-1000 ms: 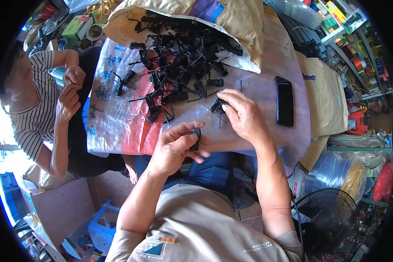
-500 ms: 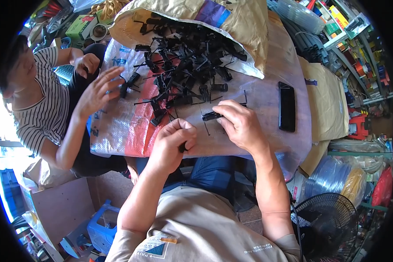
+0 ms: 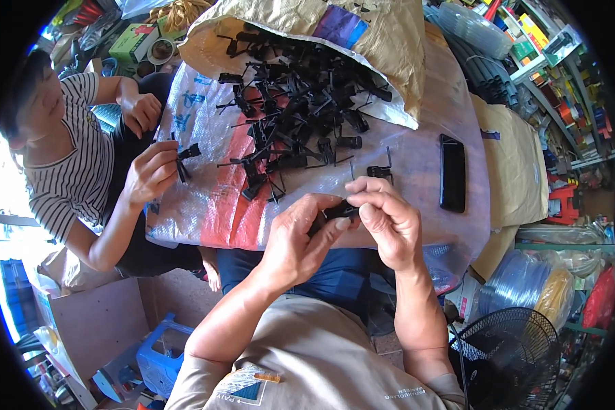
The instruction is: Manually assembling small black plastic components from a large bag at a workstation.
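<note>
Over the near edge of the table, my left hand [image 3: 301, 232] is closed round a dark black plastic part [image 3: 338, 209]. My right hand [image 3: 391, 222] pinches the far end of that part between thumb and fingers, so both hands meet on it; the fingers cover much of its shape. A thin black prong stands up by my right fingertips. Just beyond them another black plastic part [image 3: 380, 171] with thin prongs lies on the table. A heap of similar black parts [image 3: 294, 109] spills toward me from the mouth of a paper sack [image 3: 389, 48].
A co-worker's hand [image 3: 152, 171] at the left holds a black pronged part [image 3: 187, 153]. The table carries a plastic woven sheet [image 3: 205, 212] with a red stripe. A black phone [image 3: 452, 173] lies at its right. Beside my right arm stands a black fan [image 3: 509, 348].
My hands have come together on one part, the right having drawn back from the table toward the left. The co-worker's raised hand has lowered and now grips a black part.
</note>
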Action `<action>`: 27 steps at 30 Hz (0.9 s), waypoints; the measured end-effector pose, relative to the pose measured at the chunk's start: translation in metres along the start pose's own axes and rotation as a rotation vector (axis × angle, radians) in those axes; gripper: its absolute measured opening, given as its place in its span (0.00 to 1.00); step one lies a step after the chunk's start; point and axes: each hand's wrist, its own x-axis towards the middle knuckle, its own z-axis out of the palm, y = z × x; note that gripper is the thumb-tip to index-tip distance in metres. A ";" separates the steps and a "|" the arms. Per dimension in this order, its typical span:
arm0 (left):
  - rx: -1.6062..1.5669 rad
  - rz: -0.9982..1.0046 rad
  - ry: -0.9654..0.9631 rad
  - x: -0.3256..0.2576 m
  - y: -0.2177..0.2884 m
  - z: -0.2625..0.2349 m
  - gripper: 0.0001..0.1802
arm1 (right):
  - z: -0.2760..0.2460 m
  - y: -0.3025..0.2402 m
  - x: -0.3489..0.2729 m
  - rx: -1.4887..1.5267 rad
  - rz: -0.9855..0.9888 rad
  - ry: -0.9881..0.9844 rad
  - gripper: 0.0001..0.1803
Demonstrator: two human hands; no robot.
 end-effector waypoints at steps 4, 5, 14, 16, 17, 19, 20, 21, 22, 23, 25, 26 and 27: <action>0.137 0.157 0.083 -0.001 -0.001 0.005 0.09 | 0.005 0.001 -0.009 -0.025 0.026 0.003 0.10; 0.139 0.157 0.084 -0.001 0.000 0.005 0.09 | 0.006 0.003 -0.008 -0.024 0.025 0.002 0.10; 0.089 0.215 0.083 -0.006 -0.004 0.015 0.08 | 0.011 0.006 -0.013 0.227 0.168 0.028 0.06; 0.162 0.259 0.102 -0.006 -0.001 0.016 0.08 | 0.010 0.008 -0.015 0.218 0.146 0.011 0.06; 0.158 0.259 0.101 -0.006 -0.002 0.017 0.08 | 0.010 0.009 -0.016 0.215 0.148 0.013 0.06; 0.166 0.282 0.112 -0.008 -0.005 0.015 0.07 | 0.010 0.010 -0.016 0.240 0.164 -0.002 0.07; 0.066 0.120 0.076 -0.011 -0.003 0.014 0.07 | 0.009 0.009 -0.016 0.238 0.165 -0.002 0.07; -0.033 -0.042 0.041 -0.014 0.000 0.011 0.06 | 0.007 0.006 -0.016 0.286 0.199 -0.017 0.06; -0.191 -0.244 0.031 -0.015 0.000 0.008 0.07 | 0.006 0.003 -0.015 0.334 0.234 -0.032 0.06; -0.432 -0.368 -0.017 -0.012 0.002 0.004 0.08 | 0.006 -0.001 -0.015 0.326 0.299 -0.022 0.05; -0.670 -0.496 -0.155 -0.010 0.002 -0.002 0.13 | -0.004 -0.007 -0.018 0.195 0.321 -0.077 0.05; -0.552 -0.473 -0.219 -0.011 0.001 -0.004 0.13 | -0.009 -0.008 -0.019 0.069 0.340 -0.132 0.05; -0.433 -0.448 -0.284 -0.011 0.002 -0.005 0.14 | -0.010 -0.009 -0.020 -0.001 0.299 -0.123 0.05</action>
